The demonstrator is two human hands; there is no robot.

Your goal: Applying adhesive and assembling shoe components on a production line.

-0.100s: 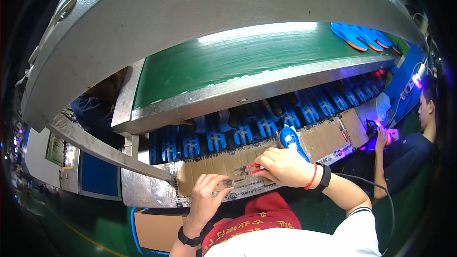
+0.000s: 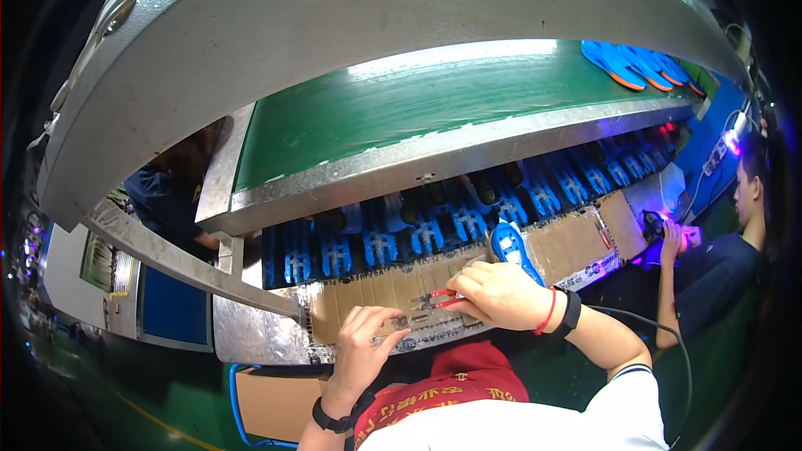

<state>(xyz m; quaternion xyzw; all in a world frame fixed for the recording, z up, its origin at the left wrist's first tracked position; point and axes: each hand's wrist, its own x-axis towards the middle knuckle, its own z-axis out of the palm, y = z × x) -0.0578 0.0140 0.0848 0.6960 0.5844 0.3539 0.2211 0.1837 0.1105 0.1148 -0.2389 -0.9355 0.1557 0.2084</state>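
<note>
In my right hand [image 2: 498, 294] are small red-handled pliers [image 2: 441, 293], gripped by the handles, with the metal jaws pointing left. The jaws are slightly apart. My left hand [image 2: 368, 336] is closed in a pinch on a small dark and clear piece [image 2: 404, 321], too small to name. A short gap separates this piece from the plier jaws. Both hands are above the near edge of a cardboard sheet [image 2: 355, 296] on the metal bench. A blue shoe sole [image 2: 511, 249] with white patches lies just beyond my right hand.
Behind the cardboard stands a row of blue shoe parts [image 2: 380, 244], under the metal rim of a green conveyor belt [image 2: 393, 121]. Blue insoles [image 2: 618, 64] lie on the belt's far right. A co-worker [image 2: 710, 276] sits at right; another person [image 2: 171, 205] is at left behind the frame.
The co-worker's hand at the left has drawn back from the row of blue parts toward the frame post. My own hands and the pliers stay almost where they were.
</note>
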